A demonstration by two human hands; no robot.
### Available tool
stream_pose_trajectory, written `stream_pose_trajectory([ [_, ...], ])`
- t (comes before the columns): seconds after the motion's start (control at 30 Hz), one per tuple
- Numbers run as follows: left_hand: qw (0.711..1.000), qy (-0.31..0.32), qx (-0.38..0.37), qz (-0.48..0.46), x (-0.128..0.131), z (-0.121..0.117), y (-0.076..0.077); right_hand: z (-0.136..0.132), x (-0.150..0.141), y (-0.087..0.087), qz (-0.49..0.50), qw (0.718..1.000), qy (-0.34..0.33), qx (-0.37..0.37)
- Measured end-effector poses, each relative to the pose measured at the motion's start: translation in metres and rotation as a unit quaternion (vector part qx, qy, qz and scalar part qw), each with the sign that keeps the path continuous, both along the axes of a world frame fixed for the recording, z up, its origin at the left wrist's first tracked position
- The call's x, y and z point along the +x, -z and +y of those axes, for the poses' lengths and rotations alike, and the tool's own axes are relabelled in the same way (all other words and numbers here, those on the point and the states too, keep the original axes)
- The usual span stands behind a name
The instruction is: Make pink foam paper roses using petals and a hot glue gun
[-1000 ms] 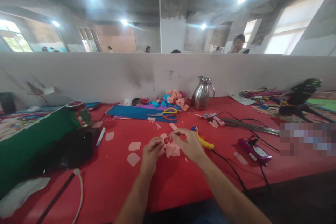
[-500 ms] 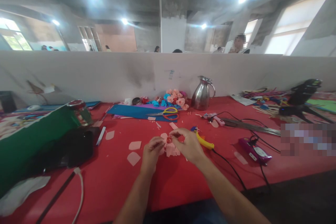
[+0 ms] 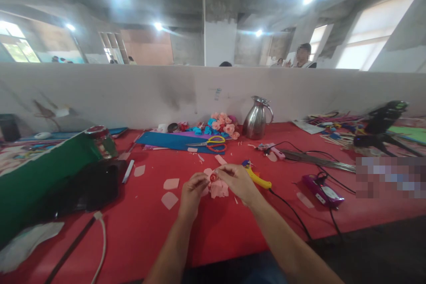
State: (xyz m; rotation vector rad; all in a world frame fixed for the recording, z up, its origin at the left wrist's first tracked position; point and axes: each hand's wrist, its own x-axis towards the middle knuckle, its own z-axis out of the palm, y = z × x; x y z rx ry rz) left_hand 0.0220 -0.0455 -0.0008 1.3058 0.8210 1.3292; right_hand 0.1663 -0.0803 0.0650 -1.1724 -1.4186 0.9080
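Note:
A small rolled pink paper flower (image 3: 213, 178) is held between my two hands above the red table. My left hand (image 3: 194, 190) pinches it from the left, fingers closed. From the right, the fingertips of my right hand (image 3: 237, 182) are closed on its edge. Beneath it lies a pile of pink paper petals (image 3: 218, 190). Other loose cut pink petals (image 3: 169, 201) rest left of my left hand. A yellow hot glue gun (image 3: 260, 180) lies just right of my right hand, its nozzle partly blurred.
Scissors (image 3: 213, 143) lie on blue paper (image 3: 166, 141) near the finished-looking paper flowers (image 3: 225, 125). A steel jug (image 3: 255, 119) stands by the partition. A purple power strip (image 3: 322, 191) with cables sits at right. A jar (image 3: 100, 143) and green board (image 3: 49, 173) are at left.
My right fingers have shifted slightly along the flower's edge, and the flower has turned a little. My left hand stays almost in place.

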Motion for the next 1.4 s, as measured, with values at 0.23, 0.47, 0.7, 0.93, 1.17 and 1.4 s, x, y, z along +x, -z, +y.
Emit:
stream_pose_trajectory([
  [0.23, 1.000, 0.022, 0.007, -0.004, 0.000, 0.001, 0.001, 0.006, 0.000, 0.002, 0.077, 0.996, -0.017, -0.048],
  [0.47, 1.000, 0.025, -0.006, -0.002, 0.001, 0.000, 0.000, 0.009, 0.011, 0.006, 0.030, 0.997, -0.061, -0.029],
  [0.7, 1.000, 0.023, 0.002, 0.005, 0.002, 0.002, 0.002, 0.009, 0.018, -0.001, -0.085, 0.994, -0.071, 0.024],
  [0.93, 1.000, 0.015, 0.014, 0.007, 0.003, 0.003, 0.005, 0.006, 0.024, -0.010, -0.198, 0.975, -0.042, 0.088],
  [1.17, 1.000, 0.001, -0.021, 0.014, 0.004, 0.002, 0.007, 0.006, 0.022, -0.010, -0.171, 0.982, -0.047, 0.067],
  [1.4, 0.999, -0.005, 0.019, 0.028, 0.003, 0.004, 0.005, 0.013, 0.025, -0.004, -0.177, 0.982, -0.051, 0.043],
])
